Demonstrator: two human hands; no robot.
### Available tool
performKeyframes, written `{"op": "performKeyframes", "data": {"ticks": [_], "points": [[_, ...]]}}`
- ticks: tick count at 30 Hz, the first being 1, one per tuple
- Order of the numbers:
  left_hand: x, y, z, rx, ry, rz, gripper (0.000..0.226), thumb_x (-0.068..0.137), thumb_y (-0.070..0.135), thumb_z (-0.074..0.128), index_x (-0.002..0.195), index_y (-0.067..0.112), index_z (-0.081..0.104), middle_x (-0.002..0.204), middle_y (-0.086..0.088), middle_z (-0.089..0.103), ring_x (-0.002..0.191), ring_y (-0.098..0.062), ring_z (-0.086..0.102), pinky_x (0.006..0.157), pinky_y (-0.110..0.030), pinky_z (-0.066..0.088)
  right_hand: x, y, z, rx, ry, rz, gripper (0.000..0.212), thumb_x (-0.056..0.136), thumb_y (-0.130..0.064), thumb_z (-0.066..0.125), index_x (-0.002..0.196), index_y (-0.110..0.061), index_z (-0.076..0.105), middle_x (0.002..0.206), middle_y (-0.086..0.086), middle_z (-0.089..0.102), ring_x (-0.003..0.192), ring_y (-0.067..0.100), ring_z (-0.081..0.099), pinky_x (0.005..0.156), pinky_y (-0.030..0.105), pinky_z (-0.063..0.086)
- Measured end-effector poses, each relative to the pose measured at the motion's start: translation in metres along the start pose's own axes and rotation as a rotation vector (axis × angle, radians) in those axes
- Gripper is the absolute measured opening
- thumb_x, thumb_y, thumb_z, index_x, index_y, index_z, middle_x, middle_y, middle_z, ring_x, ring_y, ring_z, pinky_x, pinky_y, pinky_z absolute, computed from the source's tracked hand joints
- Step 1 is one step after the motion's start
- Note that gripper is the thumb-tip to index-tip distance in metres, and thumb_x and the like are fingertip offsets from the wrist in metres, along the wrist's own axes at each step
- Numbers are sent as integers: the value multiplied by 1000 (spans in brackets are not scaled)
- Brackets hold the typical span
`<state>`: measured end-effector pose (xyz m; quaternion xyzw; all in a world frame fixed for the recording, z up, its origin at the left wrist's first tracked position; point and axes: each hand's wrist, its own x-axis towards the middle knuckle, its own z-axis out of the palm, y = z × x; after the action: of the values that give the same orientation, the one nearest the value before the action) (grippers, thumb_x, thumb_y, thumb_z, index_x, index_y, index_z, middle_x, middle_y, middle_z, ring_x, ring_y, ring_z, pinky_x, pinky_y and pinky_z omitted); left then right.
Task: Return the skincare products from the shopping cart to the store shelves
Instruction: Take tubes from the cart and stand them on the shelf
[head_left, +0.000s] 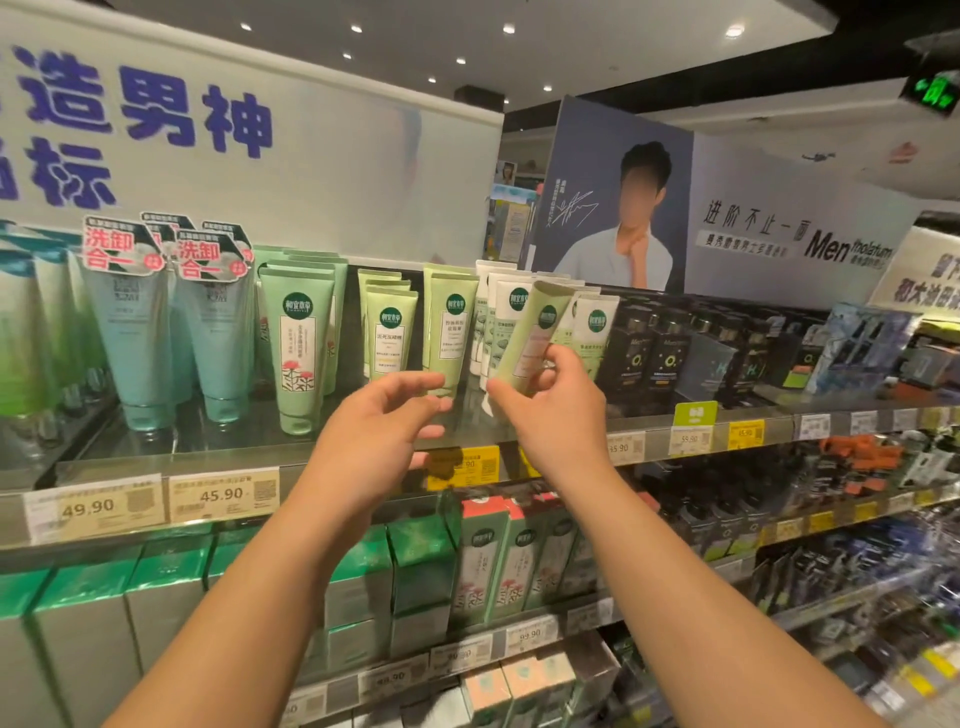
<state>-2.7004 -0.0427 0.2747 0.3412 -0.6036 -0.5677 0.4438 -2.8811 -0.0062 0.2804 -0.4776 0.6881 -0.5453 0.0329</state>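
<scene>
A pale green skincare tube (535, 338) sits just right of the frame's center, tilted with its flat crimped end up and to the right and its cap end low, held in front of the top shelf (311, 457), a dark glossy ledge with a strip of yellow and cream price tags along its front edge. The store is brightly lit by small round ceiling lights; a big white banner with blue characters fills the upper left, and a poster of a person in a light shirt stands at upper center right. On the shelf behind the held tube stand white tubes (501, 322) with the same round green logo; left of them are light green tubes (447, 332), a taller sage tube with a flower print (301, 353), then pale blue tubes (135, 332) topped with pink-lettered cards. Black boxed products (654, 348) fill the shelf to the right. Below, green and white cartons (171, 587) line the next shelf. The white tubes crowd closely behind the held one. The right hand (550, 400) reaches up from lower right, thumb and fingers pinching the tube's lower half. The left hand (384, 415) rises from lower left beside it, fingers loosely curved toward the tube's cap, holding nothing.
</scene>
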Motion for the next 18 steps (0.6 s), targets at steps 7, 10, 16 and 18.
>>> {"op": "performKeyframes", "data": {"ticks": [7,10,16,18], "points": [[-3,1,-27,-5,97,-16,19,99,19,63,108,33,72,105,9,78,98,-16,73,87,-40,56,-3,-23,56,-61,-109,-48,42,81,-36,84,110,-25,57,97,-11,71,81,0,65,54,7,39],[-5,1,-39,-2,129,-25,20,98,18,63,109,33,72,105,8,78,97,-16,73,90,-43,58,-5,-25,78,-98,-161,-48,46,79,-35,85,113,-24,55,106,-7,73,88,7,69,61,17,49],[-8,3,-60,-18,160,-27,19,98,17,62,103,32,73,109,1,76,103,-23,71,93,-49,56,-6,-30,97,-220,-192,-63,48,79,-43,86,107,-25,51,109,-5,71,91,15,68,66,26,48],[-10,2,-64,-19,166,-26,19,97,18,63,103,33,73,108,1,76,104,-24,71,92,-49,57,-7,-32,98,-240,-194,-56,47,80,-41,86,108,-25,52,109,-4,71,91,16,67,66,26,46]]}}
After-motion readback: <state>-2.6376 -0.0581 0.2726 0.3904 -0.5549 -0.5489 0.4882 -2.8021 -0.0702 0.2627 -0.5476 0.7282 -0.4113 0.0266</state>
